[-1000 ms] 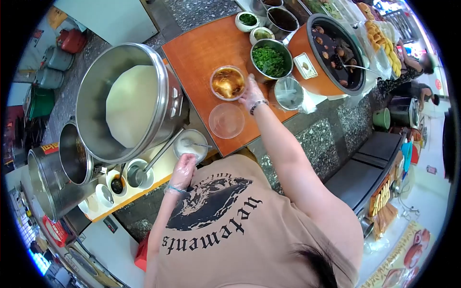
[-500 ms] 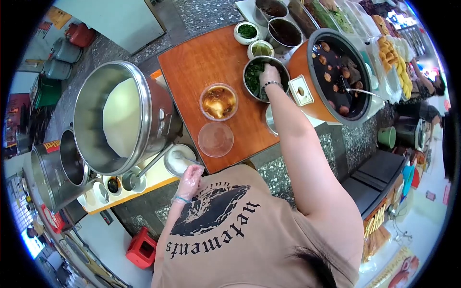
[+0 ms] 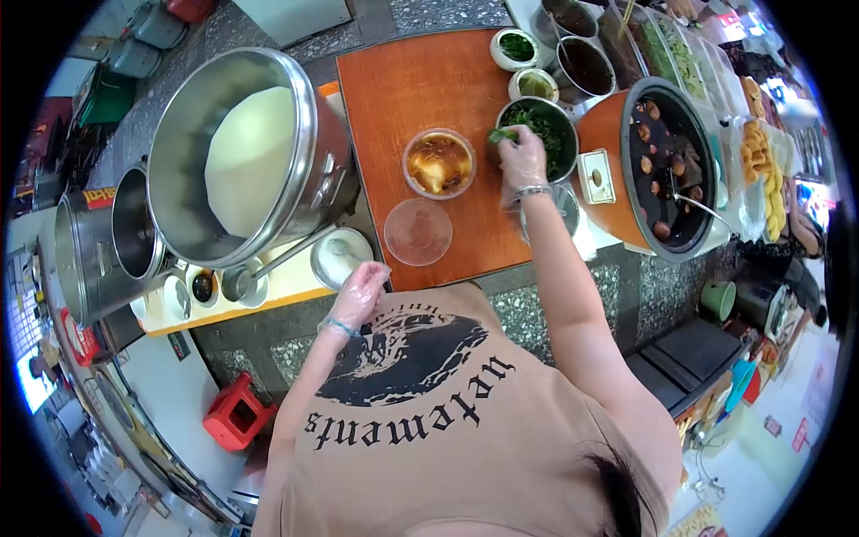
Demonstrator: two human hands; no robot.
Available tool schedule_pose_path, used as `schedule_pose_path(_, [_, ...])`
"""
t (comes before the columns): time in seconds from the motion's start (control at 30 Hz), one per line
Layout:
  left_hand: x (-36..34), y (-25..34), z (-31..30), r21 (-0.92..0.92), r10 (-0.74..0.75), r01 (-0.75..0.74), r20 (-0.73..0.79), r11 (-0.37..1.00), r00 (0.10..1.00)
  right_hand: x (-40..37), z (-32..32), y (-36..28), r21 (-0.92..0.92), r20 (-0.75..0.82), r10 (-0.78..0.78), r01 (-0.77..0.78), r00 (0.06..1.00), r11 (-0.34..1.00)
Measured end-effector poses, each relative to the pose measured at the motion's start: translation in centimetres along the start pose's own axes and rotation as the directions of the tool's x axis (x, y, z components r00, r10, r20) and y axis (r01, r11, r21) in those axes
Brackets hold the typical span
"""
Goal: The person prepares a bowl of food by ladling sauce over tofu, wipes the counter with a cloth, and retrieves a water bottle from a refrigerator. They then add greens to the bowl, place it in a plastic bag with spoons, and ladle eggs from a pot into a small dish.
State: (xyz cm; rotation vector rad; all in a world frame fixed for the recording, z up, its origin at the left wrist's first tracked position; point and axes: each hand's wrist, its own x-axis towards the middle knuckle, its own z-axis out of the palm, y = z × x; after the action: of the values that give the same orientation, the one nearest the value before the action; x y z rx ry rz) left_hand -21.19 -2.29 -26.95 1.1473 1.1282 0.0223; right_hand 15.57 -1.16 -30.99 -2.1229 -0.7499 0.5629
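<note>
My right hand (image 3: 523, 157), in a clear plastic glove, pinches a small bunch of chopped green herbs (image 3: 503, 136) at the left rim of a metal bowl (image 3: 573, 148) of the same herbs. Left of it, a clear plastic bowl (image 3: 438, 164) holds soft pale food in brown sauce. A round clear lid (image 3: 418, 233) lies on the table in front of that bowl. My left hand (image 3: 362, 294), also gloved, is closed with the fingers drawn together and nothing visible in them. It is near a white bowl (image 3: 343, 258) at the table's left front corner.
A big steel pot (image 3: 309, 152) with a pale mass stands left of the wooden table (image 3: 385, 89). On the right, an orange cooker (image 3: 617, 143) holds eggs in dark liquid. Two small white jars (image 3: 514, 49) and dark sauce pots (image 3: 586, 67) stand behind the herbs.
My right hand has come up out of the metal bowl toward the left, with herbs in its fingers. My left hand stays by the white bowl. The view has shifted.
</note>
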Motion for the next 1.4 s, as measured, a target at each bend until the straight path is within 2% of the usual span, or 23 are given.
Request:
schedule_pose_path(0.07, [0.2,0.1,0.0,-0.014,-0.016,0.016,0.002,1.0,1.0,-1.7,1.9,-1.9,-0.093,0.037,-0.12,0.123,0.992,0.988])
schedule_pose_path(0.13, [0.2,0.1,0.0,-0.022,0.019,-0.018,0.03,1.0,0.999,-1.7,4.6,-1.8,-0.217,0.15,-0.07,0.102,0.986,0.971])
schedule_pose_path(0.17, [0.2,0.2,-0.1,-0.028,0.015,-0.014,0.04,1.0,0.999,-1.7,5.3,-1.7,-0.201,0.267,-0.039,0.096,0.963,0.975])
schedule_pose_path(0.2, [0.1,0.2,-0.2,-0.03,0.014,-0.013,0.04,0.999,0.999,-1.8,5.3,-1.4,-0.202,0.269,-0.039,0.096,0.962,0.975])
schedule_pose_path(0.23, [0.0,0.3,-0.3,-0.027,0.0,0.001,0.041,1.0,0.999,-2.3,4.0,-3.7,-0.138,0.407,0.189,-0.144,0.894,0.98])
schedule_pose_path(0.27, [0.1,0.4,-0.4,-0.026,-0.013,0.014,0.043,1.0,0.999,-2.7,3.3,-5.1,-0.111,0.543,0.378,-0.382,0.75,0.918])
schedule_pose_path(0.4, [0.2,-0.7,-1.1,-0.076,0.017,-0.012,0.068,0.997,0.998,-2.7,1.8,-4.5,0.061,0.42,0.285,-0.34,0.862,0.939])
schedule_pose_path(0.43, [0.1,-0.5,-1.1,-0.049,0.01,-0.007,0.058,0.999,0.998,-2.6,1.0,-4.7,-0.038,0.342,0.154,-0.15,0.927,0.988])
schedule_pose_path(0.47, [0.3,-0.1,-1.1,-0.022,0.007,-0.006,0.051,1.0,0.999,-1.8,0.5,-4.0,-0.041,0.327,0.153,-0.148,0.932,0.988])
schedule_pose_path(0.53, [0.7,0.1,-1.2,0.001,0.016,-0.016,0.082,1.0,0.997,-0.7,-0.4,-2.8,-0.087,0.116,-0.034,0.044,0.993,0.995])
schedule_pose_path(0.6, [1.2,0.1,-1.1,0.021,0.025,-0.027,0.076,0.999,0.997,0.5,-2.7,-2.9,-0.423,0.03,-0.118,0.119,0.993,0.898])
schedule_pose_path(0.67, [1.5,0.2,-1.0,-0.001,0.023,-0.023,0.09,1.0,0.996,3.2,-3.6,0.1,-0.633,0.12,-0.283,0.293,0.952,0.716])
schedule_pose_path(0.7, [1.8,0.0,-1.0,-0.006,0.021,-0.021,0.085,1.0,0.996,5.2,-3.6,1.4,-0.636,0.115,-0.284,0.29,0.952,0.715])
schedule_pose_path(0.77, [1.9,0.2,-0.8,0.014,0.011,-0.012,0.078,1.0,0.997,7.7,-3.9,0.1,-0.719,0.28,-0.01,0.217,0.96,0.66])
schedule_pose_path(0.8, [2.0,0.4,-0.8,0.014,0.016,-0.017,0.082,1.0,0.997,8.2,-5.2,-2.7,-0.717,0.26,0.061,0.15,0.964,0.68])
schedule_pose_path(0.87, [2.0,0.7,-0.9,-0.006,-0.004,0.005,0.051,1.0,0.999,11.2,-5.3,-3.0,-0.587,0.066,0.062,-0.011,0.996,0.81])
schedule_pose_path(1.0, [1.9,0.8,-1.1,0.033,-0.046,0.046,0.003,0.998,0.999,18.5,-3.0,0.5,-0.539,-0.05,0.07,-0.086,0.996,0.838])
schedule_pose_path(1.07, [2.1,0.4,-1.2,0.032,-0.076,0.076,0.011,0.997,0.997,21.0,-2.3,2.0,-0.473,-0.106,0.164,-0.195,0.981,0.859])
schedule_pose_path(1.1, [2.2,0.1,-1.2,0.016,-0.085,0.085,-0.011,0.996,0.996,22.2,-2.2,3.1,-0.516,-0.018,0.177,-0.161,0.984,0.841])
schedule_pose_path(1.23, [2.6,0.9,-1.1,-0.019,-0.125,0.124,-0.038,0.992,0.991,23.0,-1.0,5.1,-0.495,-0.056,0.053,-0.074,0.997,0.866])
schedule_pose_path(1.33, [3.5,1.1,-0.9,-0.044,-0.151,0.15,-0.03,0.988,0.988,21.7,-1.8,3.1,-0.485,-0.007,0.126,-0.113,0.992,0.867])
schedule_pose_path(1.37, [3.7,1.2,-0.8,-0.044,-0.151,0.15,-0.02,0.988,0.988,21.5,-1.8,3.5,-0.476,-0.032,0.025,-0.037,0.999,0.878])
schedule_pose_path(1.4, [3.9,1.3,-0.7,-0.039,-0.15,0.15,-0.018,0.988,0.988,21.5,-1.8,3.2,-0.475,-0.037,0.028,-0.042,0.999,0.879])
